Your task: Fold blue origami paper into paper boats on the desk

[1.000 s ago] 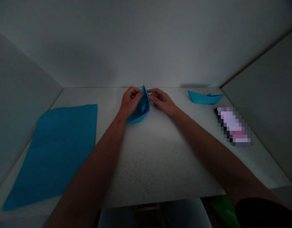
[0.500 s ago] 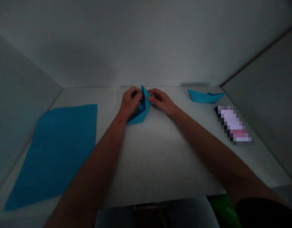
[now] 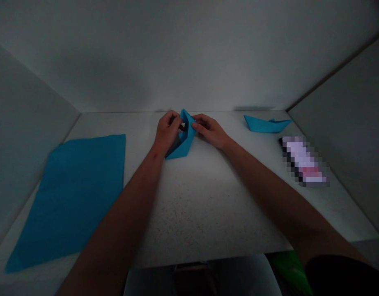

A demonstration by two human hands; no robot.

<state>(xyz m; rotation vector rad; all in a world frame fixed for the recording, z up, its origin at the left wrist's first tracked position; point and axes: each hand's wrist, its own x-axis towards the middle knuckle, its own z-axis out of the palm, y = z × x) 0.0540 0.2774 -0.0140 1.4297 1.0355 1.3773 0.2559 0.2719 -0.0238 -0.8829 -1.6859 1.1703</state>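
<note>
A folded blue paper boat (image 3: 185, 144) is held between my two hands near the back of the white table. Its pointed end stands up, and part of its hollow inside faces me. My left hand (image 3: 168, 129) pinches the boat's upper left edge, and its wrist hides the lower left tip. On the other side, my right hand (image 3: 210, 130) grips the right edge with thumb and fingers. A second blue paper boat (image 3: 266, 124) rests on the table at the back right, apart from my hands.
Blue paper (image 3: 75, 197) lies flat on the left of the white table (image 3: 207, 213). A phone with a blurred-out screen (image 3: 304, 160) is at the right, in front of the second boat. Walls close the table in at the back and both sides.
The upper tip of the held boat has bent slightly to the left, with my left hand shifting a little up and left. My right hand stays nearly in place.
</note>
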